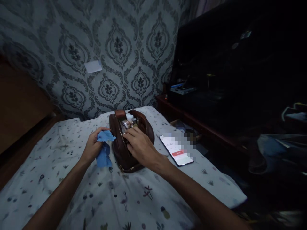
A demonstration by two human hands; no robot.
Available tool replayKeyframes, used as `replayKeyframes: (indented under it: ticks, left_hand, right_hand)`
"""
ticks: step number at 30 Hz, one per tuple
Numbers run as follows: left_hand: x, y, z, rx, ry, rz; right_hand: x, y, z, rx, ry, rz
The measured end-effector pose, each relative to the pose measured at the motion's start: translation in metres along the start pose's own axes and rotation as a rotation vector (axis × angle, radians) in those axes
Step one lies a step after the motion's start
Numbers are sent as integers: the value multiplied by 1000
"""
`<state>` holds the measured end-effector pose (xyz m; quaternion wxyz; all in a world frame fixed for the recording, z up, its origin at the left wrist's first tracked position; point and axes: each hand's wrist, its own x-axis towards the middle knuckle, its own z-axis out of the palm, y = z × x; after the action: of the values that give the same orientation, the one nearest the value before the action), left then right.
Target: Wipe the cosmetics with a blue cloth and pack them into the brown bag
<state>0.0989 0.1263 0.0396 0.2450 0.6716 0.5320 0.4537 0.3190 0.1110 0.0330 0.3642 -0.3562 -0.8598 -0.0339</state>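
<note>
A brown leather toiletry bag (120,150) lies open on a white printed bedsheet (100,195), with small bottles (130,118) showing inside it. My left hand (92,147) is closed round a crumpled blue cloth (104,150), held against the bag's left side. My right hand (139,144) lies on top of the bag, fingers curled at the opening near its zipper edge. What those fingertips touch is hidden in the dim light.
A phone (176,149) with a lit screen lies on the sheet right of the bag. A dark wooden shelf (192,121) and dark furniture stand at the right. Patterned wallpaper (120,57) rises behind the bed, and a brown wooden board (19,102) stands at the left.
</note>
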Motion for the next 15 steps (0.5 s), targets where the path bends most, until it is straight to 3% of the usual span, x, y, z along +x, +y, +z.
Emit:
replayKeyframes:
  ticks: [3,5,9,15]
  left_hand:
    - [-6,-5,1,-22,9,-34]
    - [-10,-10,4,-45,22,-85]
    - [-19,-19,12,-99,33,-113]
    - [-25,-25,19,-113,29,-122]
  right_hand:
    - [-13,6,-8,94,245,89]
    - [-22,11,-11,74,323,197]
    - [-27,19,-15,1,188,267]
    - [-4,20,-22,-143,-65,272]
